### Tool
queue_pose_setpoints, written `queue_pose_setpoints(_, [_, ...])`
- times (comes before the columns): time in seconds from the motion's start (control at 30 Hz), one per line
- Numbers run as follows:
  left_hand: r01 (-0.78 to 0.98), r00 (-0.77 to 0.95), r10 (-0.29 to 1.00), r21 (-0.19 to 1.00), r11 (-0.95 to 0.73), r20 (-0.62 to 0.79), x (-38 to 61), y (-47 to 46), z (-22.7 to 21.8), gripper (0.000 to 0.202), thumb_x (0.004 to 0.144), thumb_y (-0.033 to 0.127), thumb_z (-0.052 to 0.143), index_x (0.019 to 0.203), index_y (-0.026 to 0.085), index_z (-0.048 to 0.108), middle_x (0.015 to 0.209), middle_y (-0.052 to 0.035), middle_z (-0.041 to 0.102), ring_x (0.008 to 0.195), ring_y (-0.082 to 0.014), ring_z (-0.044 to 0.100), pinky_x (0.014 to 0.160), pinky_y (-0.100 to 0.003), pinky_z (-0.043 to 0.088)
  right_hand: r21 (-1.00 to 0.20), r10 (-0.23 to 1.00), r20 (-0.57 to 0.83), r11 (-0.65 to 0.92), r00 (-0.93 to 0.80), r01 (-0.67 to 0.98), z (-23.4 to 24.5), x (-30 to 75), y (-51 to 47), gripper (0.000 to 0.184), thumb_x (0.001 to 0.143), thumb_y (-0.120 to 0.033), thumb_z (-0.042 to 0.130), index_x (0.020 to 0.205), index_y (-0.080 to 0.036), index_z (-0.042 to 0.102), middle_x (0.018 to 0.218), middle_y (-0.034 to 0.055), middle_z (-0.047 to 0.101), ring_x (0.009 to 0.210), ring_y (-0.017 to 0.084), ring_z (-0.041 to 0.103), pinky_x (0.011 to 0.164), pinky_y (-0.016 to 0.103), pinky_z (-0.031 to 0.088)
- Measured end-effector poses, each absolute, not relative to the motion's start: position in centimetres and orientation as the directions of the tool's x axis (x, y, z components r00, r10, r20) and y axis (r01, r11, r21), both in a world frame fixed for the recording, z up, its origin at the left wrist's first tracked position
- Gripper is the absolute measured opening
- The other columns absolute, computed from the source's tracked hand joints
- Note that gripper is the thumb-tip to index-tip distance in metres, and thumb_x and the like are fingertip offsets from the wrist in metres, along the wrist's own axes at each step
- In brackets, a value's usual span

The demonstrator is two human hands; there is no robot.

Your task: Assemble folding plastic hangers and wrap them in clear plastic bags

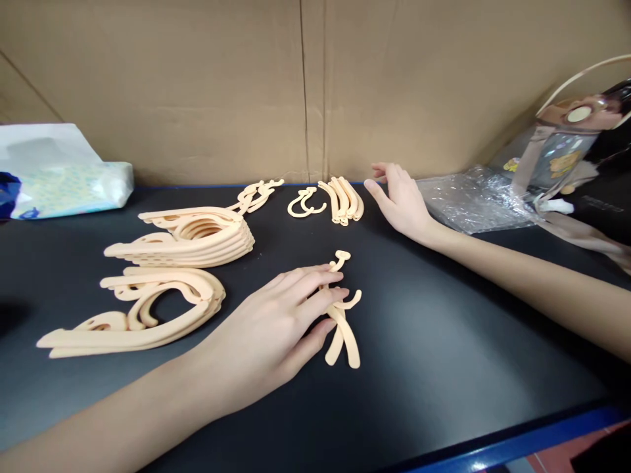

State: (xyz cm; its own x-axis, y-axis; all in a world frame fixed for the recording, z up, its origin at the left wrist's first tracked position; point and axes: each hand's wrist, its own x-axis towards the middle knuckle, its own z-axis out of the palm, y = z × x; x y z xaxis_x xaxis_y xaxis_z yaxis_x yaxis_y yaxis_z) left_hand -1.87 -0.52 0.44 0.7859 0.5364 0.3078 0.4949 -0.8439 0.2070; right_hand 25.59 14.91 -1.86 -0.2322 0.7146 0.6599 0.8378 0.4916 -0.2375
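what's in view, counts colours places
Curved plastic frames: two stacks, cream, left side
Plastic hooks: two clusters, cream, far middle
Slim plastic strips: one bundle, cream, far middle
Crossed plastic piece: one, cream, near centre
Patterned soft packet: one, white, green, far left
Crinkled plastic film: one, clear, right rear
Handled see-through bottle: one, clear, brown, far right
Cardboard backing: one, brown, rear
Tabletop: one, black, underneath
Unclear item: one, black, right edge
Left hand: one, touching crossed piece
Right hand: one, beside strips

Curved pieces point(217, 253): smooth plastic (satin, apparently) | wrap point(451, 202): glossy, crinkled | backboard point(221, 85): matt cardboard
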Motion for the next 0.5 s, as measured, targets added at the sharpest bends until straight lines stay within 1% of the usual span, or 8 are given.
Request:
queue_pose_setpoints(0.1, [0.489, 0.792, 0.534, 0.217, -0.845, 0.295, -1.83, -0.45, 0.47, 0.032, 0.100, 0.017, 0.048, 0.128, 0.015, 0.063, 0.132, -0.0113, 0.066, 0.134, -0.0241, 0.054, 0.112, -0.042, 0.049, -0.219, 0.742, 0.604, 0.504, -0.290, 0.835, -2.29, 25.38, 15.55, 0.059, 0.104, -0.054, 0.028, 0.137, -0.015, 0.057, 0.133, 0.0178, 0.063, 0.122, 0.032, 0.058, 0.104, 0.052, 0.043])
queue_pose_setpoints(0.17, [0.489, 0.792, 0.536, 0.220, -0.844, 0.293, -1.83, -0.37, 0.48, 0.031, 0.101, 0.017, 0.048, 0.128, 0.015, 0.063, 0.132, -0.0112, 0.066, 0.133, -0.0242, 0.054, 0.111, -0.042, 0.050, -0.190, 0.743, 0.561, 0.545, -0.366, 0.816, -2.31, 25.22, 15.31, 0.057, 0.105, -0.053, 0.027, 0.135, -0.018, 0.061, 0.137, 0.0150, 0.062, 0.126, 0.030, 0.056, 0.106, 0.049, 0.042])
queue_pose_setpoints(0.3, [0.491, 0.790, 0.536, 0.216, -0.844, 0.297, -1.90, -0.27, 0.45, 0.031, 0.101, 0.017, 0.048, 0.128, 0.016, 0.063, 0.132, -0.0104, 0.065, 0.134, -0.0242, 0.054, 0.112, -0.042, 0.049, -0.165, 0.737, 0.500, 0.597, -0.456, 0.785, -2.11, 25.10, 14.86, 0.056, 0.106, -0.050, 0.027, 0.127, -0.016, 0.068, 0.131, 0.0135, 0.067, 0.121, 0.029, 0.061, 0.105, 0.046, 0.044])
queue_pose_setpoints(0.37, [0.493, 0.789, 0.538, 0.219, -0.842, 0.296, -1.93, -0.31, 0.42, 0.031, 0.101, 0.018, 0.048, 0.129, 0.017, 0.062, 0.133, -0.0103, 0.065, 0.134, -0.0243, 0.054, 0.112, -0.042, 0.049, -0.163, 0.732, 0.493, 0.608, -0.470, 0.777, -2.03, 25.09, 14.82, 0.056, 0.106, -0.048, 0.028, 0.131, -0.015, 0.065, 0.130, 0.0132, 0.068, 0.119, 0.028, 0.062, 0.104, 0.045, 0.044])
queue_pose_setpoints(0.43, [0.492, 0.790, 0.538, 0.218, -0.843, 0.295, -1.94, -0.39, 0.38, 0.032, 0.101, 0.018, 0.048, 0.129, 0.017, 0.062, 0.133, -0.0105, 0.065, 0.134, -0.0247, 0.054, 0.112, -0.043, 0.049, -0.156, 0.724, 0.496, 0.618, -0.480, 0.771, -1.97, 25.06, 14.81, 0.055, 0.106, -0.048, 0.029, 0.137, -0.015, 0.060, 0.132, 0.0124, 0.067, 0.119, 0.027, 0.061, 0.105, 0.044, 0.043])
queue_pose_setpoints(0.5, [0.493, 0.789, 0.537, 0.215, -0.843, 0.298, -1.93, -0.48, 0.36, 0.032, 0.101, 0.018, 0.048, 0.129, 0.016, 0.062, 0.133, -0.0106, 0.065, 0.133, -0.0249, 0.054, 0.111, -0.043, 0.050, -0.145, 0.717, 0.496, 0.625, -0.490, 0.767, -1.93, 25.02, 14.76, 0.054, 0.106, -0.048, 0.028, 0.136, -0.017, 0.060, 0.131, 0.0111, 0.067, 0.119, 0.026, 0.061, 0.105, 0.043, 0.043])
